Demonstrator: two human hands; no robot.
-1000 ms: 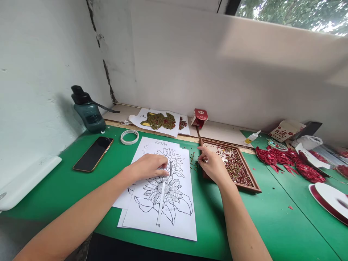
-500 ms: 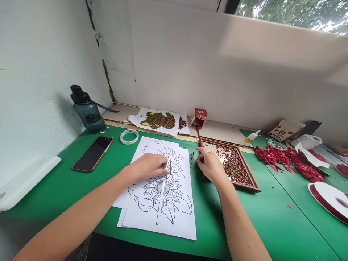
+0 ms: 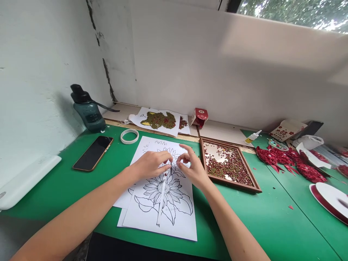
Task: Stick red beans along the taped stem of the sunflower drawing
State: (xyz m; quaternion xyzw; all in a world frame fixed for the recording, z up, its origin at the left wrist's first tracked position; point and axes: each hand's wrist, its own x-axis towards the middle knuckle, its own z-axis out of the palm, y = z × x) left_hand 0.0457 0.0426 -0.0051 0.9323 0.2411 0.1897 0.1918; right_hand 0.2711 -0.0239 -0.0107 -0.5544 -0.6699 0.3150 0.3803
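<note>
A black-outline sunflower drawing (image 3: pixel 165 197) lies on top of other white sheets on the green mat (image 3: pixel 244 224). My left hand (image 3: pixel 150 165) rests on the drawing's upper flower, fingers curled around a thin white stick (image 3: pixel 162 194) that lies down the stem. My right hand (image 3: pixel 191 168) sits just right of it over the same flower, thumb and forefinger pinched; what they hold is too small to make out. To the right stands a brown wooden frame tray (image 3: pixel 257 186) of red and green beans.
A dark water bottle (image 3: pixel 88 110), a phone (image 3: pixel 92 153) and a tape ring (image 3: pixel 129 136) are at the left. A finished bean picture (image 3: pixel 160 120) and a small red box (image 3: pixel 199 116) lie at the back. Red ribbon pieces (image 3: pixel 288 159), a glue bottle (image 3: pixel 252 137) and a ribbon spool (image 3: pixel 330 197) are at the right.
My right hand left the loose beans beside the tray and moved left onto the drawing, close to my left hand. The left hand stayed in place.
</note>
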